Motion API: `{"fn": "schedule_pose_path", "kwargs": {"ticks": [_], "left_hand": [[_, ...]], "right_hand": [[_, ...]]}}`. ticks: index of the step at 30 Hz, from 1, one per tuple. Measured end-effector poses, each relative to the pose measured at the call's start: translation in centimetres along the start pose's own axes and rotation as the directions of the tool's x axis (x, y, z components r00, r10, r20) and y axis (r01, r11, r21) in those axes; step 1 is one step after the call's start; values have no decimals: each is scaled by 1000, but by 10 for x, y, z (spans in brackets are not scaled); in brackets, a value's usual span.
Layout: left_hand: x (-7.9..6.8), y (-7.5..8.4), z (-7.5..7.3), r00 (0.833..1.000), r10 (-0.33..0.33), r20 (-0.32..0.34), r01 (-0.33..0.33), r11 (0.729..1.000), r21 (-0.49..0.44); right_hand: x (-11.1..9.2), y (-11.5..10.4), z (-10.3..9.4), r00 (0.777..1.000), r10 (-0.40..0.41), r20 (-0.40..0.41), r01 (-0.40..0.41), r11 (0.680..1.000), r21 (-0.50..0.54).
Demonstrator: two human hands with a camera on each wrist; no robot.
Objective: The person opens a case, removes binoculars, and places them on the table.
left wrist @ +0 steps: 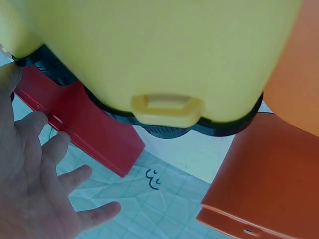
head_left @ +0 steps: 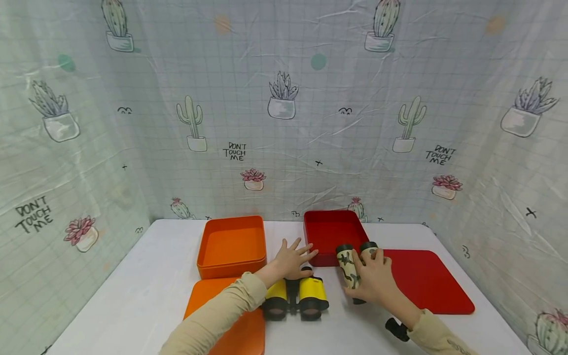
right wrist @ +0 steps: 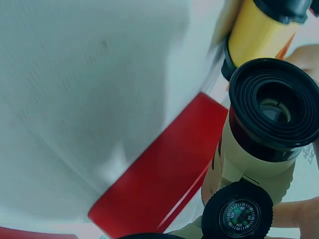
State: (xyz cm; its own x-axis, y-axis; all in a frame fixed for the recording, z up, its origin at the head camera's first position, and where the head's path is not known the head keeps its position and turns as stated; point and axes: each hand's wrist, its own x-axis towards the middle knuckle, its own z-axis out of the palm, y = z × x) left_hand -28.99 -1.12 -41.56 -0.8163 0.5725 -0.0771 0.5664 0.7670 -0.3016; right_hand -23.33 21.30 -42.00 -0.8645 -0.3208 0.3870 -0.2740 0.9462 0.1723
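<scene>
Yellow and black binoculars [head_left: 313, 291] rest on the white table, large in the left wrist view with a yellow strap loop [left wrist: 167, 110]. My left hand [head_left: 290, 261] is over their far end, fingers spread and straight; its thumb is close to the black rim, and contact is unclear. Camouflage binoculars [head_left: 348, 266] are gripped by my right hand [head_left: 374, 276] just in front of the red box [head_left: 337, 260]. The right wrist view shows their black eyepiece [right wrist: 274, 109] and a small compass [right wrist: 239, 216]; most of the gripping fingers are hidden there.
An orange box [head_left: 231, 268] stands at the back left, an orange lid [head_left: 244, 330] before it, partly under my left sleeve. A red lid [head_left: 430, 281] lies right of my right hand. A small black object [head_left: 396, 329] shows beside the right sleeve. Patterned curtains surround the table.
</scene>
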Motion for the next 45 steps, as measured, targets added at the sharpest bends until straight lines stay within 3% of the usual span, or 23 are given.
{"fn": "schedule_pose_path", "kwargs": {"ticks": [7, 17, 27, 45], "left_hand": [[-1, -1, -1, 1000, -5, 4, 5, 1000, 3], [-2, 1, -4, 1000, -7, 12, 7, 1000, 14], [-1, 1, -2, 1000, -7, 19, 7, 1000, 9], [-3, 2, -5, 1000, -13, 23, 13, 1000, 14]], "right_hand": [[-13, -6, 5, 999, -17, 34, 18, 1000, -18], [-21, -13, 7, 996, -1, 93, -3, 999, 43], [-20, -19, 12, 977, 8, 215, -15, 999, 32], [-16, -24, 19, 968, 35, 248, -45, 998, 37]]}}
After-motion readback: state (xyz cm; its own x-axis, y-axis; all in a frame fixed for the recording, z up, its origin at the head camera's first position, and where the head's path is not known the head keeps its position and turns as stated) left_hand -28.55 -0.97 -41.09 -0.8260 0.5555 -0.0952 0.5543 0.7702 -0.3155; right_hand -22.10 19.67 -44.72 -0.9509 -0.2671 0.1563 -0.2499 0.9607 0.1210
